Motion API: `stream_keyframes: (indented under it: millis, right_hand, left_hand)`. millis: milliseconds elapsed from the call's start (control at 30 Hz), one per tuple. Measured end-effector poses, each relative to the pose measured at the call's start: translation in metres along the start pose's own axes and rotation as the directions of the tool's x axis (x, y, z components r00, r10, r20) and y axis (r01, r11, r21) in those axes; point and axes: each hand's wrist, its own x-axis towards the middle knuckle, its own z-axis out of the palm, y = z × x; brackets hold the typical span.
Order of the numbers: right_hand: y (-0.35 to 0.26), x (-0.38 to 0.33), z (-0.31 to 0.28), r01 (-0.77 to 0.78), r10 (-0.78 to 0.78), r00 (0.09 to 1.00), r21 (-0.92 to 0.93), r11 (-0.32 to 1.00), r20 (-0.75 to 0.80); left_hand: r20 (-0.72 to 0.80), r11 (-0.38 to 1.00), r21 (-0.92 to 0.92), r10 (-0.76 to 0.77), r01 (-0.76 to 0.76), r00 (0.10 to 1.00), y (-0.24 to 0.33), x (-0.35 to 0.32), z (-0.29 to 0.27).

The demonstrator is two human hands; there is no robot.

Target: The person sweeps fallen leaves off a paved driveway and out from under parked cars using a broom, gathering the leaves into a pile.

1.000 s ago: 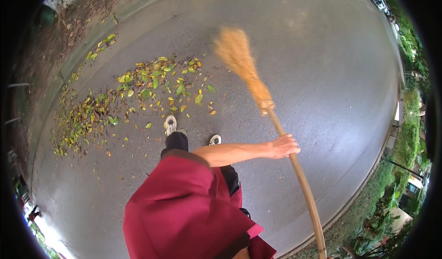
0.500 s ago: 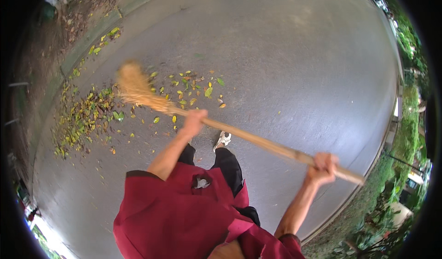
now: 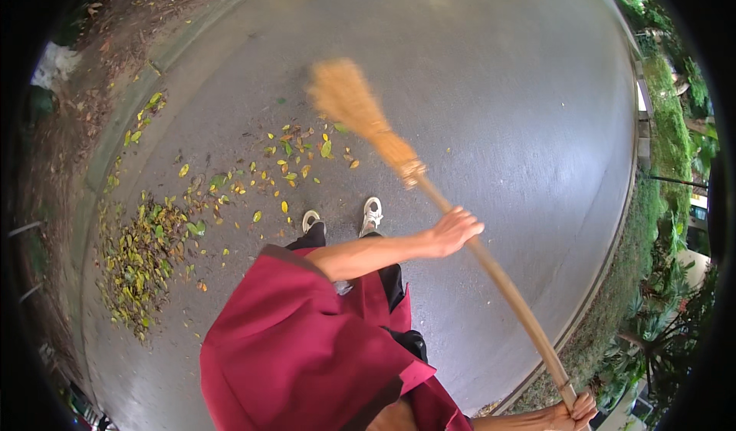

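My left hand (image 3: 454, 232) is closed round the middle of a long wooden-handled broom (image 3: 502, 281). Lower right, my right hand (image 3: 573, 413) grips the same handle near its end. The straw head (image 3: 349, 98), blurred by motion, points up and to the left, beyond the fallen leaves. A dense heap of yellow, green and brown leaves (image 3: 146, 258) lies on the road at the left. A looser scatter of leaves (image 3: 295, 155) lies ahead of my shoes.
Grey wet-looking pavement (image 3: 498, 101) stretches ahead and to the right. A stone kerb (image 3: 123, 136) borders the road at left, with brown soil and litter past it. At right, a kerb line edges a green hedge (image 3: 659, 124) and plants. My white shoes (image 3: 372, 215) stand apart.
The broom's head has swung from over the leaves at left toward the right and farther out. My left hand has moved right across my body; my right hand has dropped lower and closer.
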Motion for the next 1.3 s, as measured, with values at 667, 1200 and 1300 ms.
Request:
stream_keyframes:
  millis: [667,1200,1300]
  right_hand:
    - [0.183,-0.021,-0.166,-0.692,0.663,0.722,0.219,0.688,0.200]
    - [-0.016,0.074,-0.288,-0.013,0.003,0.967,0.036,0.999,0.255]
    - [0.061,0.044,-0.232,-0.158,0.206,0.965,-0.264,0.952,0.164]
  left_hand:
    - [-0.055,0.808,0.402,-0.449,0.431,0.892,0.049,-0.224,0.026]
    - [0.034,0.959,-0.271,-0.077,0.084,0.996,0.132,-0.097,0.305]
    - [-0.224,0.937,-0.184,-0.334,0.297,0.916,0.091,-0.212,0.250]
